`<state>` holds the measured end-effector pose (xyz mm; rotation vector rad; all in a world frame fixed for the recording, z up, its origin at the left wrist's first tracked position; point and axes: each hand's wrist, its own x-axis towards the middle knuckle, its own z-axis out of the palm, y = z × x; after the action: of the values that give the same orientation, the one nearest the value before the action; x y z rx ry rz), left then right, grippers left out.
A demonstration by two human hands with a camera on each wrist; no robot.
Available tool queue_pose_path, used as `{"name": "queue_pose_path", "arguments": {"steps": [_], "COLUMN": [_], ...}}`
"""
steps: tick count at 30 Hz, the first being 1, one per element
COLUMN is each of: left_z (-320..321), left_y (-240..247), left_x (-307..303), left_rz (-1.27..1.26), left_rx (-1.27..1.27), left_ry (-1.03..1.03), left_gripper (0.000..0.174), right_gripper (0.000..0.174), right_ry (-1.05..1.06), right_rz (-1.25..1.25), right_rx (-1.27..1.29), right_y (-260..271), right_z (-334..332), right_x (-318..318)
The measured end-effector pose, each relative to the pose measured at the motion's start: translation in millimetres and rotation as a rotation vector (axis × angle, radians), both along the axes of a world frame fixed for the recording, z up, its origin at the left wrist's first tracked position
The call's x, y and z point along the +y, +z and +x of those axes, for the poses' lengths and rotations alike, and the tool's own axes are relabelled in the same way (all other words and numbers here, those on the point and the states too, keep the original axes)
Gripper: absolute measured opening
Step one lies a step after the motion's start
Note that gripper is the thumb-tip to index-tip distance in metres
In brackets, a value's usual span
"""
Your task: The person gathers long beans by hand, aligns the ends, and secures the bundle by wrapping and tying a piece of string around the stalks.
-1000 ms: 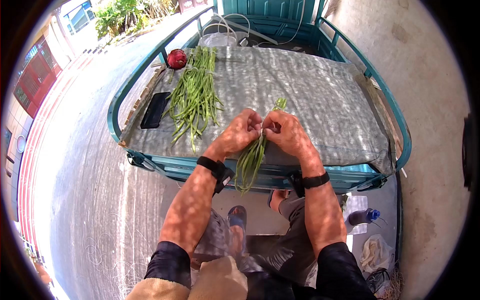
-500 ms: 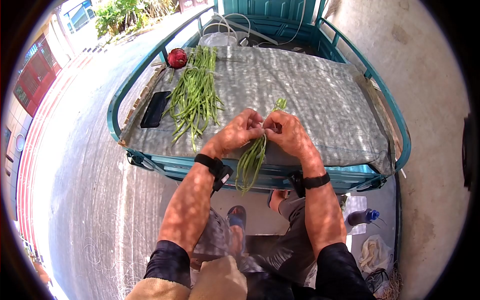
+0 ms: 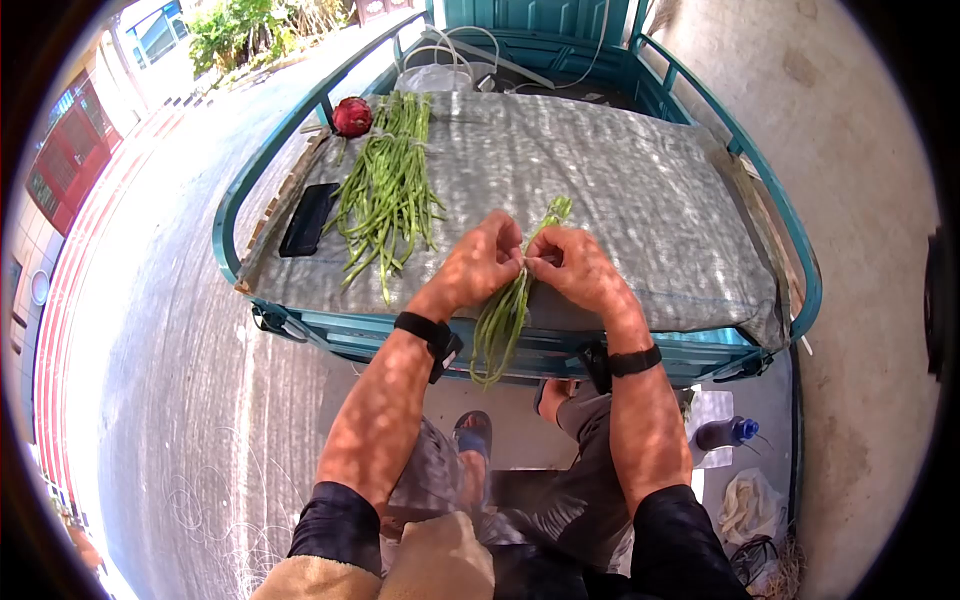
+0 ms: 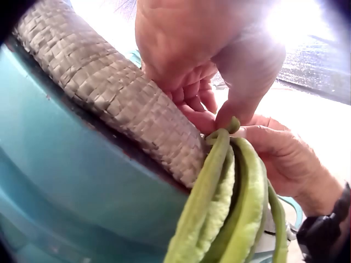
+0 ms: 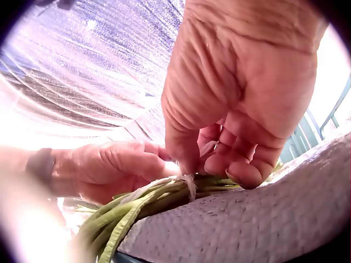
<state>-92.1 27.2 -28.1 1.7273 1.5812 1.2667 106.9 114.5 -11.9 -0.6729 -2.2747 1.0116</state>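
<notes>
Bean bundle (image 3: 503, 312) is lying over the sack (image 3: 640, 190) edge — left hand (image 3: 480, 262) and right hand (image 3: 582, 268) are pinching a white tie (image 5: 190, 184) round it; knot seemingly unfinished, loose beans (image 3: 388, 190) waiting beyond.

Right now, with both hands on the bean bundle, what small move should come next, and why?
Probably pull the white strip snug. It lies round the bundle of beans, the right hand pinches it, the left hand holds the beans beside it, and the lower ends hang loose over the cart edge.
</notes>
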Motion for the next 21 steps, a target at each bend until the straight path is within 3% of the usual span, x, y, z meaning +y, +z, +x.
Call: {"name": "queue_pose_path", "arguments": {"steps": [8,13,21], "left_z": [6,8,10], "left_y": [9,7,15], "left_x": [-8,-8,-15], "left_rz": [0.038,0.040,0.001], "left_rx": [0.160,0.136,0.111], "left_ry": [0.013,0.018,0.021], "left_gripper": [0.028,0.029,0.029], "right_gripper": [0.022,0.024,0.022], "right_ry": [-0.023,-0.084,-0.194], "right_rz": [-0.036,-0.054,0.143], "right_rx": [-0.058,-0.086,-0.039], "right_y": [-2,-4,-8], "right_z": [2,-1,-10], "right_x": [2,-1,-14]}}
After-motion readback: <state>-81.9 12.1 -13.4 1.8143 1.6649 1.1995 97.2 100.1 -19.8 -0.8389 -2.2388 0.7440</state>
